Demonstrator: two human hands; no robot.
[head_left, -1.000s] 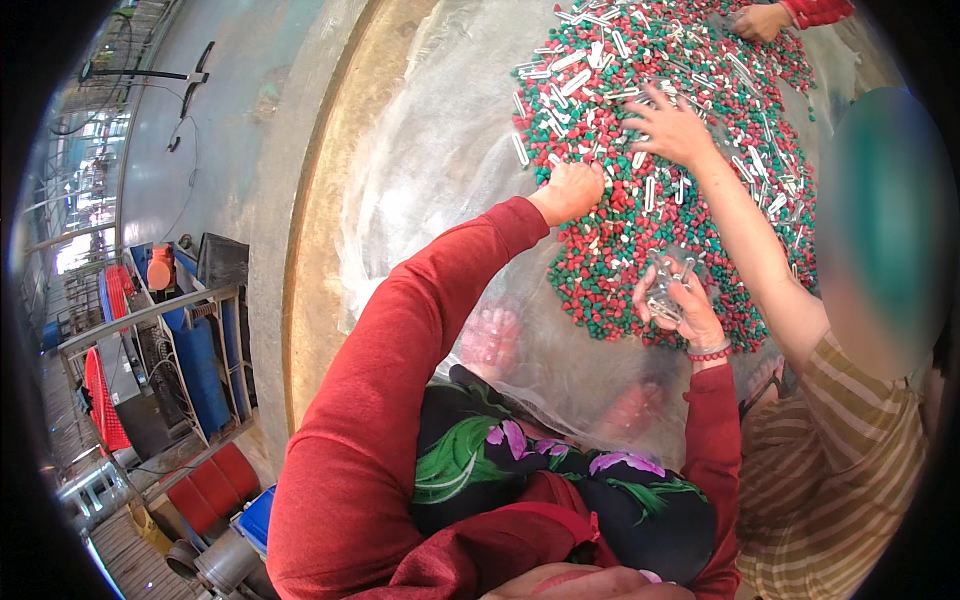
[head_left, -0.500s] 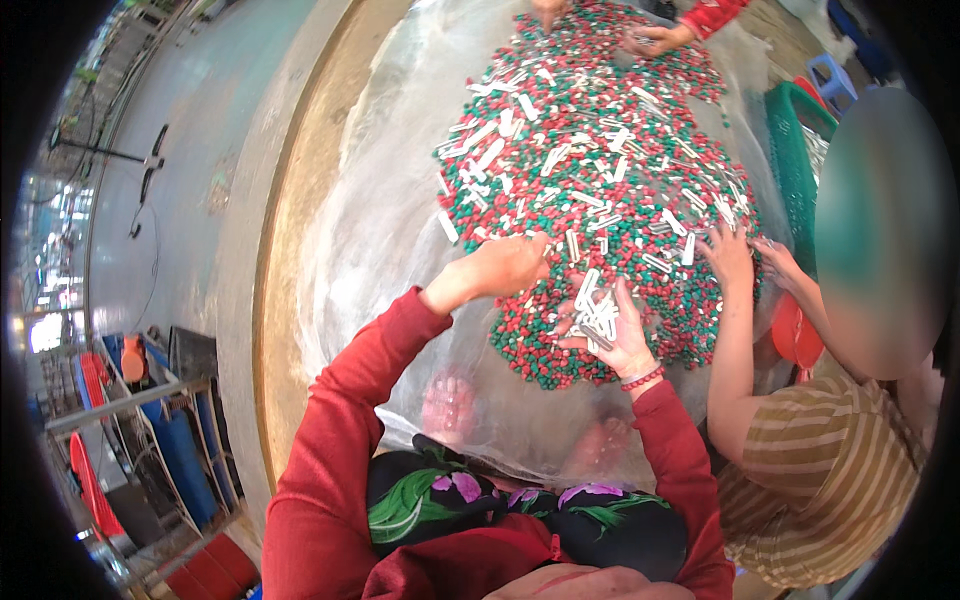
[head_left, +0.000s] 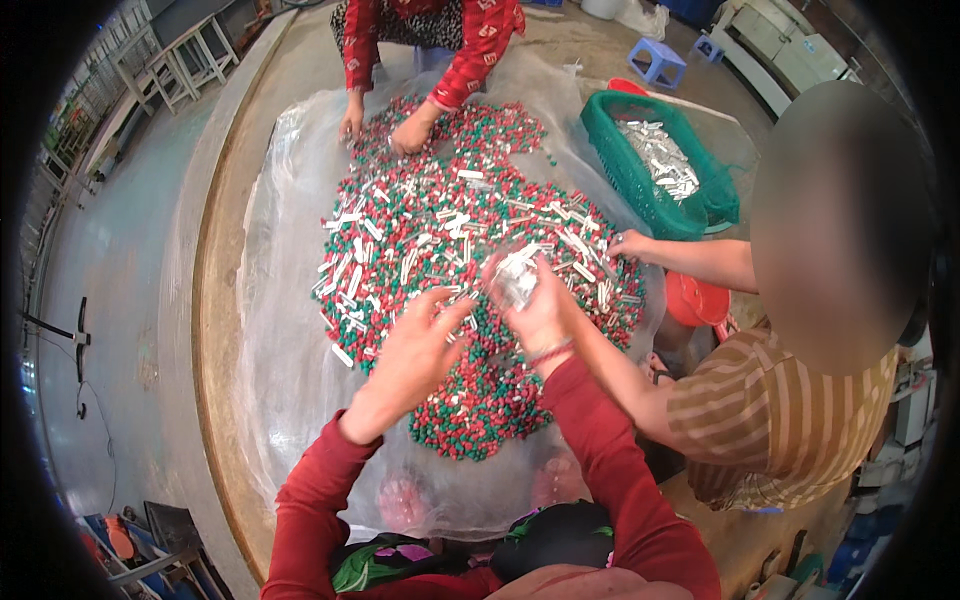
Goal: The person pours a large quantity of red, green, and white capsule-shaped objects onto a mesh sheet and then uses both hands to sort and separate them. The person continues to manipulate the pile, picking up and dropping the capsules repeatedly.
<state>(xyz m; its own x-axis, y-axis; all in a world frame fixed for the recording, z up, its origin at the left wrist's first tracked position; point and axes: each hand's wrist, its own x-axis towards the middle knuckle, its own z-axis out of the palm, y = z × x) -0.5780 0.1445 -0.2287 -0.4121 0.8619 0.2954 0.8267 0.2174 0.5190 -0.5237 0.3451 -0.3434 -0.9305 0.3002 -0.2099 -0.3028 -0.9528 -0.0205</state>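
Observation:
A broad heap of small red, green and white pellets (head_left: 470, 400) is spread over a clear plastic sheet (head_left: 285, 330), with many short white strips (head_left: 355, 280) scattered through it. My right hand (head_left: 540, 315) is raised over the middle of the heap, its fingers curled around a bunch of white strips (head_left: 518, 275). To its left, my left hand (head_left: 410, 355) hovers above the pellets with thumb and fingers apart, pointing toward the right hand. Motion blurs its fingertips slightly, and I make out nothing held in them.
At the far end, a person's hands (head_left: 412, 130) work in the pellets. On the right, a co-worker in a striped shirt (head_left: 770, 410) reaches a hand (head_left: 630, 245) to the heap's edge. A green basket (head_left: 610, 150) holds white strips, near a red bucket (head_left: 695, 300) and blue stool (head_left: 658, 62).
My view has shifted, showing more of the far side. My left hand has opened from a closed pinch. The right hand, still holding the strips, has moved farther out over the heap.

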